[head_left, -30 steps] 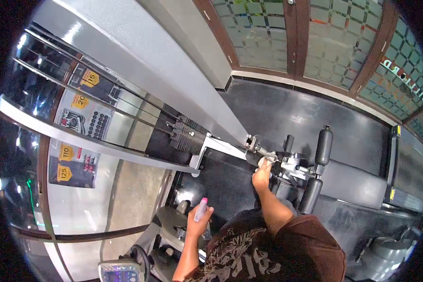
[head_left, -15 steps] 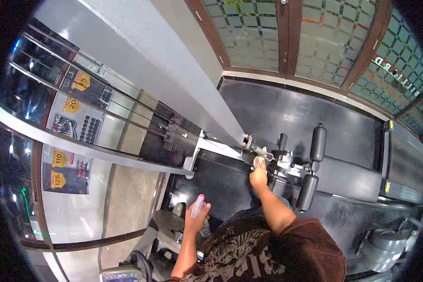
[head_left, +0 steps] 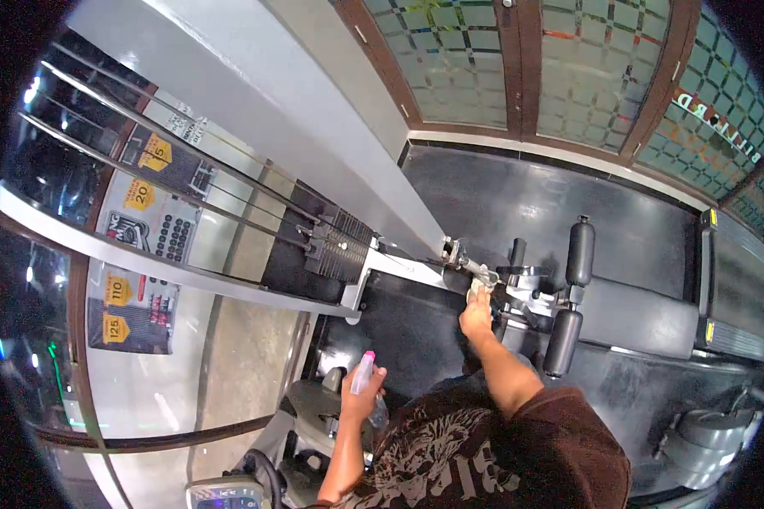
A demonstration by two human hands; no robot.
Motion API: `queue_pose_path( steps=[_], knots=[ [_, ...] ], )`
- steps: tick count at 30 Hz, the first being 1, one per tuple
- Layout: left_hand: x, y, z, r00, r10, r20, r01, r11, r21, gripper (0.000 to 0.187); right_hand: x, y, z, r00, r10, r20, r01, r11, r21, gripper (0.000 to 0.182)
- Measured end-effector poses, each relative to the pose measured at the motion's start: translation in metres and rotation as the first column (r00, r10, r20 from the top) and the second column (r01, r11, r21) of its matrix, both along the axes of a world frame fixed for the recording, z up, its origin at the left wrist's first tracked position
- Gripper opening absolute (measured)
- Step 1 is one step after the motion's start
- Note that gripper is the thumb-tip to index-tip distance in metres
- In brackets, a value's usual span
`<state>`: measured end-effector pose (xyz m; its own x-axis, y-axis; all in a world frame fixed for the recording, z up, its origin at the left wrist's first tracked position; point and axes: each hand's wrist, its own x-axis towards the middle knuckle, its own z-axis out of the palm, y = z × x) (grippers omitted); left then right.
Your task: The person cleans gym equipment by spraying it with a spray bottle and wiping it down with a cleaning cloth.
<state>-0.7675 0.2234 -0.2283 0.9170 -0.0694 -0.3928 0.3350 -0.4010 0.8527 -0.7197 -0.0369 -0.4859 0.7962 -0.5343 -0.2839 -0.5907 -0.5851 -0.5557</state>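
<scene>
My left hand is wrapped round a clear spray bottle with a pink tip, held upright near my body. Farther forward, my right hand presses a pale cloth against the metal fitting at the base of the grey machine column. Its fingers are closed on the cloth, which is mostly hidden by them. Just right of that hand stands a bracket with black foam rollers.
A weight stack with guide rods is at the left. A padded bench lies to the right, with a treadmill beyond it. Framed glass doors line the back. A console is at the lower left.
The view has shifted slightly, so the machine and both hands appear a little farther right. Both hands keep their hold; the right hand with the cloth stays at the metal fitting.
</scene>
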Motion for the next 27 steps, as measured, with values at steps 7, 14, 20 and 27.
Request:
queue_pose_path(
  steps=[7, 14, 20, 27],
  knots=[
    [-0.005, 0.012, -0.003, 1.0, 0.02, 0.005, -0.02, 0.996, -0.083, 0.019, 0.032, 0.066, 0.045, 0.881, 0.12, 0.457, -0.214, 0.964, 0.159, 0.044],
    [-0.008, 0.018, 0.005, 0.999, 0.033, 0.012, -0.032, 0.997, -0.077, 0.017, 0.003, 0.059, 0.105, 0.746, 0.125, 0.654, -0.305, 0.937, 0.169, 0.043],
    [-0.017, 0.039, 0.007, 0.99, 0.119, 0.071, -0.119, 0.993, -0.011, 0.018, -0.023, 0.013, 0.065, 0.821, -0.373, 0.433, 0.235, 0.911, 0.34, 0.045],
    [-0.022, 0.043, 0.017, 0.992, 0.121, 0.042, -0.122, 0.991, 0.046, 0.018, 0.012, 0.031, 0.029, 0.848, -0.193, 0.493, 0.178, 0.981, 0.077, 0.062]
  ],
)
